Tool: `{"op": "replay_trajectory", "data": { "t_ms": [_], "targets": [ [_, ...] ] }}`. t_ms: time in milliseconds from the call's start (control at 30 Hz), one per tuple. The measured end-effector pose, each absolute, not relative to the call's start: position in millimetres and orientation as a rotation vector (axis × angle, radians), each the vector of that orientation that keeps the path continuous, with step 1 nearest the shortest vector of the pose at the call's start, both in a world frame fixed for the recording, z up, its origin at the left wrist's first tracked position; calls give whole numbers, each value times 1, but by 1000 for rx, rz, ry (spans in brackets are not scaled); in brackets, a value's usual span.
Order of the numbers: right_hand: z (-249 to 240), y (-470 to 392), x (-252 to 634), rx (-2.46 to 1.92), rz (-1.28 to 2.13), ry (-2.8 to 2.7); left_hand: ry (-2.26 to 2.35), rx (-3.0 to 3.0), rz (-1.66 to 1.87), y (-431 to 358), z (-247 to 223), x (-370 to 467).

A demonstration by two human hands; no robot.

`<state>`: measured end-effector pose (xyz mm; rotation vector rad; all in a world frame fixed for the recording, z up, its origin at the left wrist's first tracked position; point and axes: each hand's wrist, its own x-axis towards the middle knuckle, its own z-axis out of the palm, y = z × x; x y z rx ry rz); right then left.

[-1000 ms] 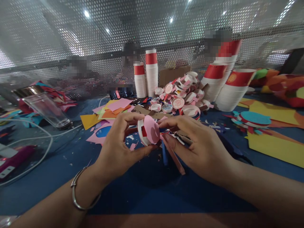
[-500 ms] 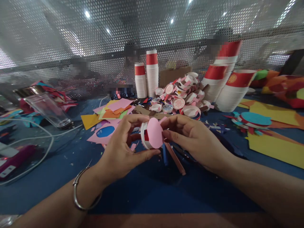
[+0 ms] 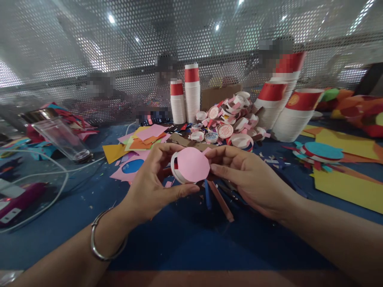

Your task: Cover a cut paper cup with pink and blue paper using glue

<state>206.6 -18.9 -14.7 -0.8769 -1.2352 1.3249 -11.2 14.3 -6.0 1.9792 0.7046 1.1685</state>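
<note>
My left hand point(image 3: 149, 185) is curled round a short piece of paper cup point(image 3: 176, 170), white-rimmed with some red showing on its side. A round pink paper point(image 3: 194, 165) lies over the face of that piece and covers most of it. At its right edge, the fingers of my right hand point(image 3: 243, 177) are closed, pinching the pink paper; a pink tip sticks up beside them. Whether the paper is stuck to the cup piece, I cannot tell. Beneath my hands lie a brown strip point(image 3: 221, 201) and a blue stick-like piece point(image 3: 208, 195).
Cut cup pieces point(image 3: 236, 115) are heaped behind my hands, between stacks of paper cups point(image 3: 193, 95). Coloured paper sheets point(image 3: 146, 137) lie at the left. A blue-topped paper craft point(image 3: 323, 151) sits at the right. A clear bottle point(image 3: 61, 135) and a white cable point(image 3: 67, 175) are on the far left.
The cup piece with the pink paper has turned so the pink face points more toward me and looks rounder. Both hands keep their grip in nearly the same place.
</note>
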Motion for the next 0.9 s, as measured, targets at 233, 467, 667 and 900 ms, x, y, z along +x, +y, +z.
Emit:
{"op": "replay_trajectory", "data": {
  "t_ms": [233,467,667,900],
  "targets": [
    [-16,-18,206,-920,1279,-1268,657,1985,1099,13,-7,-12],
    [-15,-19,206,-908,1317,-1295,620,2027,1066,10,-6,-14],
    [-14,-18,206,-872,1364,-1302,658,1967,1089,12,-5,-14],
    [-15,-16,207,-899,1387,-1322,697,1950,1114,13,-8,-14]
  ]
}}
